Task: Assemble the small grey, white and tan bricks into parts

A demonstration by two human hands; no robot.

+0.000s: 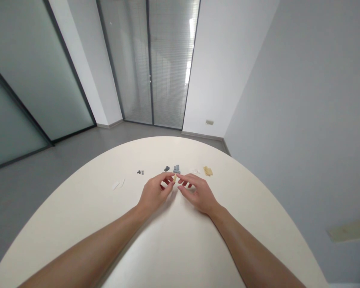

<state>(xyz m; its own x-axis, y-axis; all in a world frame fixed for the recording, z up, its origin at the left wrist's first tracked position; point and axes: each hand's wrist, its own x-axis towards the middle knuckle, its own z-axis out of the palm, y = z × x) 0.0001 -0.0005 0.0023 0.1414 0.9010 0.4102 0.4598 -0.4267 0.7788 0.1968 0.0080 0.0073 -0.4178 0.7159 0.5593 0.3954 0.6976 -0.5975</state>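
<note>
My left hand (158, 190) pinches a small tan piece (175, 178), like a toy building brick, between thumb and fingertips above the table. The index fingertip of my right hand (199, 192) touches or nearly touches that piece; its thumb and other fingers are apart, and I see nothing held in them. Just beyond my fingers lie blue-grey pieces (177, 169) and a small dark grey cluster (167, 169). A group of tan pieces (208, 171) lies beyond my right hand, with small white pieces (196, 171) beside it.
The round white table (180, 248) fills the foreground. Toward its left lie thin white strips (119, 184) and small dark pieces (139, 172). Past the far edge stand a glass partition (168, 72) with blinds and a pale wall (303, 100) on the right.
</note>
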